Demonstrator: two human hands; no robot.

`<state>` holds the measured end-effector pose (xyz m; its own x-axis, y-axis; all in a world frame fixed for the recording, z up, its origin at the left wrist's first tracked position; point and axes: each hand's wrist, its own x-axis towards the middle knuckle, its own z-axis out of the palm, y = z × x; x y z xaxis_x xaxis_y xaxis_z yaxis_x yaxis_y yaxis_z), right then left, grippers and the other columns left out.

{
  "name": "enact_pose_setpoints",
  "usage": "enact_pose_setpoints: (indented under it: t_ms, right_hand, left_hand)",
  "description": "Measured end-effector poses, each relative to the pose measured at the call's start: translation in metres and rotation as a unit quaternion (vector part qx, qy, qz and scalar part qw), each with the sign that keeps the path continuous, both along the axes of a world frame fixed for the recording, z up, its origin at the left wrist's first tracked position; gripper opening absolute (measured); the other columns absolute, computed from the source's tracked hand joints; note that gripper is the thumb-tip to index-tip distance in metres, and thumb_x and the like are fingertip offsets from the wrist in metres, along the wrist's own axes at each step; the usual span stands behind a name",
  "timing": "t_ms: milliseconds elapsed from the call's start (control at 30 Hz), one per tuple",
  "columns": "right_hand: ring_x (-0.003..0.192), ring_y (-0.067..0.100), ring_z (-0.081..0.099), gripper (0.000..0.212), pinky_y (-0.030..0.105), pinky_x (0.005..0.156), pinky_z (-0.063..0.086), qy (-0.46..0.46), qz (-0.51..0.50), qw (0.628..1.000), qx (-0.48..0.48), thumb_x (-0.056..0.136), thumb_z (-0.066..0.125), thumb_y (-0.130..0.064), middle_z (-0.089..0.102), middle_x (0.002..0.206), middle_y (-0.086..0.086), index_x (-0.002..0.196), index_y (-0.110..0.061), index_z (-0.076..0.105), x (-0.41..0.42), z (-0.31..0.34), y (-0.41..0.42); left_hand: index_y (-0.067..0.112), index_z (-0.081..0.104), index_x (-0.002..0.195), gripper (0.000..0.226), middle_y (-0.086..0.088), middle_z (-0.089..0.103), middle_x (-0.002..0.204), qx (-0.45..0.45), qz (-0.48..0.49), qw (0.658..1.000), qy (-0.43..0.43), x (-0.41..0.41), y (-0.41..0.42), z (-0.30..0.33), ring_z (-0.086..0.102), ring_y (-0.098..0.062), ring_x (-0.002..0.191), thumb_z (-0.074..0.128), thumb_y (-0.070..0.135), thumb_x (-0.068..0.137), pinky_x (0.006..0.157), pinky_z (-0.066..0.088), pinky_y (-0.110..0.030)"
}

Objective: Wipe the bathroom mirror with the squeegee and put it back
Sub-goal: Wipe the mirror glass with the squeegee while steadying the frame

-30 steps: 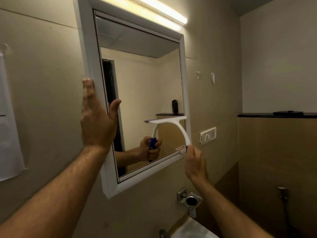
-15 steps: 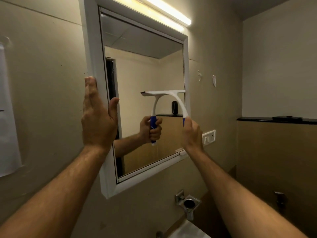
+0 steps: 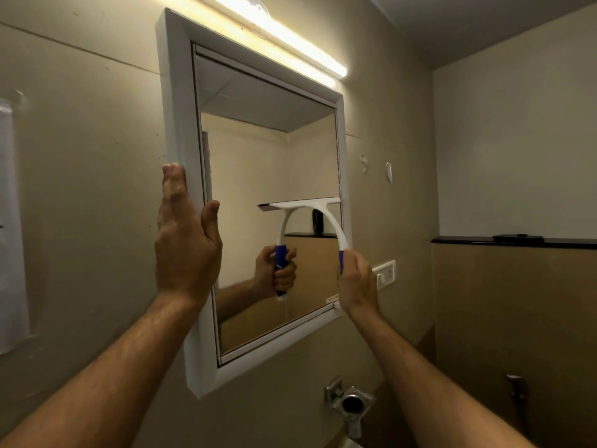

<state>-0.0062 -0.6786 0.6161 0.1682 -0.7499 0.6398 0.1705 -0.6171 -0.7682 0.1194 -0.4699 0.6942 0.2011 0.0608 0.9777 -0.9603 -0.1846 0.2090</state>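
The white-framed mirror (image 3: 176, 108) hangs on the beige wall. A white squeegee with a blue handle (image 3: 337, 231) has its blade pressed flat against the right part of the glass, a little above mid-height. My right hand (image 3: 357, 282) is shut on the blue handle, just in front of the mirror's lower right corner. My left hand (image 3: 185, 240) lies flat against the frame's left edge with fingers pointing up and the thumb over the inner rim. The glass reflects the squeegee and the hand gripping it.
A lit tube light (image 3: 290, 37) runs above the mirror. Right of the mirror is a switch socket (image 3: 386, 273), below it a chrome holder (image 3: 352, 404). A black ledge (image 3: 517, 242) tops the right wall, with a spray faucet (image 3: 517, 386) lower down. A white sheet (image 3: 9, 221) hangs at left.
My right hand has carried the squeegee up the glass from near the bottom edge. My left hand stays on the frame. The view has tilted upward.
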Motion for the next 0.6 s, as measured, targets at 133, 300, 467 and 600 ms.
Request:
enact_pose_setpoints:
  t_ms: [133,300,467,600]
  right_hand:
    - [0.051,0.009,0.048,0.035,0.024,0.045,0.042,-0.062,0.076,0.995,0.033,0.093,0.040,-0.052,0.052,0.064,-0.001,0.083,-0.025,0.060,-0.003,0.002,0.005]
    - [0.055,0.014,0.053,0.031,0.027,0.048,0.045,-0.062,0.068,0.995,0.031,0.095,0.043,-0.047,0.062,0.075,0.008,0.086,-0.025,0.062,-0.008,-0.030,0.006]
    - [0.056,0.019,0.047,0.038,0.033,0.053,0.040,-0.058,0.054,0.997,-0.008,0.096,0.035,-0.052,0.052,0.067,0.005,0.086,-0.025,0.058,-0.006,0.043,0.005]
    - [0.045,0.010,0.039,0.041,0.024,0.039,0.034,-0.085,0.087,0.993,0.002,0.094,0.030,-0.057,0.046,0.062,-0.001,0.098,-0.025,0.055,-0.005,0.121,0.003]
  left_hand:
    - [0.013,0.012,0.160,0.065,-0.006,0.012,0.167,0.006,-0.014,1.000,0.012,-0.001,0.002,-0.001,0.017,-0.023,0.153,0.040,0.034,0.105,0.116,0.021,-0.030]
    - [0.013,0.015,0.159,0.065,-0.007,0.017,0.166,-0.005,-0.017,1.000,0.011,-0.005,0.011,0.001,0.020,-0.024,0.152,0.041,0.036,0.105,0.115,0.023,-0.029]
    - [-0.002,0.001,0.153,0.064,-0.028,0.011,0.158,0.130,-0.127,0.977,0.109,-0.016,-0.043,0.002,0.035,0.005,0.074,0.023,0.040,0.110,0.127,0.013,-0.037]
    - [0.037,0.034,0.087,0.009,0.006,-0.014,0.092,0.058,-0.465,0.851,0.236,-0.024,-0.084,0.024,-0.015,0.014,0.069,0.031,0.033,0.095,0.042,-0.006,-0.005]
